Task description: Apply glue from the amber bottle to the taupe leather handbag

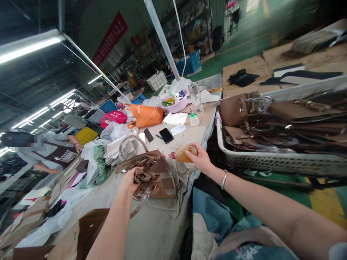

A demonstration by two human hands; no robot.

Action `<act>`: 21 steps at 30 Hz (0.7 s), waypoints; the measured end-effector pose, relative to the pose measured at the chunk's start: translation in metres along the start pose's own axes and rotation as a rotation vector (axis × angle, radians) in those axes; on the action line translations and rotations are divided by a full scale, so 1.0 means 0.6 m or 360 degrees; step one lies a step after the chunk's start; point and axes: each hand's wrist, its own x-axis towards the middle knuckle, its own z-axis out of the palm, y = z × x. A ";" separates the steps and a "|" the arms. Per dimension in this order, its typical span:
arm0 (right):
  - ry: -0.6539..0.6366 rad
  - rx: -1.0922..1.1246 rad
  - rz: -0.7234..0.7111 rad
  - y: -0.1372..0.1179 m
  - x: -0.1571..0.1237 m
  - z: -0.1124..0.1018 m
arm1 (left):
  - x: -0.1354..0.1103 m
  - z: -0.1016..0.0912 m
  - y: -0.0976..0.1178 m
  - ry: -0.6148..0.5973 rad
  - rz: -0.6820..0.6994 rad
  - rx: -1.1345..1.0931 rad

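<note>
My left hand [130, 183] grips the crumpled upper edge of a brown leather handbag [154, 175] that lies on the worktable [151, 231]. The bag has a clear plastic handle [141, 200] curling below my hand. My right hand [200, 157] is closed around a small squeeze bottle of amber liquid [183, 154]. The bottle lies sideways with its red nozzle pointing at the bag's top. A silver bangle sits on my right wrist.
Two black phones [166, 135], an orange bag [145, 115], a pink bowl [175, 105], a clear jar [195, 96] and white sheets lie farther along the table. A white crate [271, 159] of brown bags stands on the right. Another person [46, 151] works at far left.
</note>
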 end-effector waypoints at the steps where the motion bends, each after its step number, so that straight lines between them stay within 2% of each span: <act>1: -0.0010 -0.0016 0.0004 0.006 -0.005 -0.001 | 0.000 -0.001 0.000 -0.0009 -0.0003 0.0009; 7: -0.0004 -0.0072 0.0032 0.018 -0.004 0.003 | 0.002 -0.003 -0.002 0.0003 0.0001 0.0016; 14: 0.0002 0.0007 -0.0049 -0.021 0.030 0.015 | 0.007 -0.006 -0.005 -0.0040 0.0032 0.0001; 17: 0.0020 0.0069 -0.0003 -0.021 0.024 0.011 | 0.008 -0.007 -0.007 -0.0057 0.0001 0.0000; 21: 0.0017 0.0072 0.0092 0.004 -0.004 0.003 | 0.005 -0.007 -0.007 -0.0096 -0.0023 0.0001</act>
